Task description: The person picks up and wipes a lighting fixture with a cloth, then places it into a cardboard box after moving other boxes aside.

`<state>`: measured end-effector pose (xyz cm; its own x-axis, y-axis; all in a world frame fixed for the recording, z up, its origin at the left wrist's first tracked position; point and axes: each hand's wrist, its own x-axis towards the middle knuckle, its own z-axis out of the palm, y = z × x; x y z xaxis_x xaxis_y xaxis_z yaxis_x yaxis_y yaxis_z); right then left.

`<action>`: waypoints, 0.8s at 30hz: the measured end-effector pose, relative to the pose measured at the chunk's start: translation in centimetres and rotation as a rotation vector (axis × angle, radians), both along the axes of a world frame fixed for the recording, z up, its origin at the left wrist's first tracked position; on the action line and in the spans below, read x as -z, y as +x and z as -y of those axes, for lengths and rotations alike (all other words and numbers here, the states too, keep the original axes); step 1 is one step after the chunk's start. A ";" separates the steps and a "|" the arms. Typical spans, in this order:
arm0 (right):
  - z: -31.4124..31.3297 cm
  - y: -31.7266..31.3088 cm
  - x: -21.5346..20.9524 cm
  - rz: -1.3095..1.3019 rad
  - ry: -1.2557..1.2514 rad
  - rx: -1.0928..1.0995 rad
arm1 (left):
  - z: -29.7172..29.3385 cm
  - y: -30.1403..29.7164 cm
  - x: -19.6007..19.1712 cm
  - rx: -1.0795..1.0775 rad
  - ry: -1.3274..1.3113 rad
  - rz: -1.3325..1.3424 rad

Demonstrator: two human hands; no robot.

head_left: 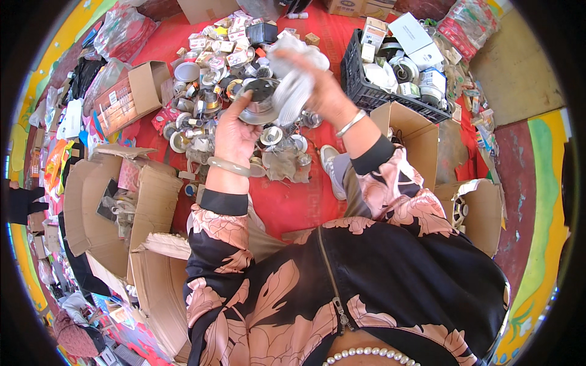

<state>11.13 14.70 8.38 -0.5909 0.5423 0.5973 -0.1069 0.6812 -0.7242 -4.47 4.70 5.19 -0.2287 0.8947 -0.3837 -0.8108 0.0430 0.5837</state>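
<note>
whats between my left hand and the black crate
In the head view: a round silvery piece in the left hand, a white ridged piece, the right hand, then some red cloth.

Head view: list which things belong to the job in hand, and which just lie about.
Job:
left hand, holding dark-centred round fixture
right hand, against blurred white ribbed piece
perhaps the piled round parts

Likely lying about:
black crate
open cardboard boxes

On the pile's (207, 100) near side, bare red cloth (302, 207) leaves a hand room to pass, though a shoe (332, 172) stands at the pile's near right. A carton (146, 88) blocks the pile's left, the crate (372, 93) its right; the left hand (237, 135) and right hand (328, 91) obstruct its near right from above.
</note>
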 end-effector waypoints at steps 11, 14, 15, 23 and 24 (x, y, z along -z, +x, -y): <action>3.0 -2.3 0.1 0.143 0.285 0.091 | 1.2 0.2 -2.2 0.051 0.240 0.021; 2.3 -2.1 2.1 -0.081 -0.328 -0.036 | 0.9 0.7 -1.2 0.102 0.252 -0.038; 2.4 -2.0 1.6 -0.063 -0.416 0.023 | 0.9 0.8 -0.8 0.120 0.262 -0.082; 0.2 -0.8 3.6 -0.453 -1.072 -0.078 | 1.5 -2.1 -0.8 -0.174 0.124 -0.129; -0.6 -0.7 4.3 -0.465 -1.115 -0.023 | 1.2 -3.2 -0.6 -0.265 0.110 -0.111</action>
<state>10.47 15.33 4.09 -0.4597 0.8874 -0.0342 -0.5172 -0.2989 -0.8020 -7.69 3.45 5.80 -0.4947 0.8332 -0.2471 -0.7161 -0.2298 0.6590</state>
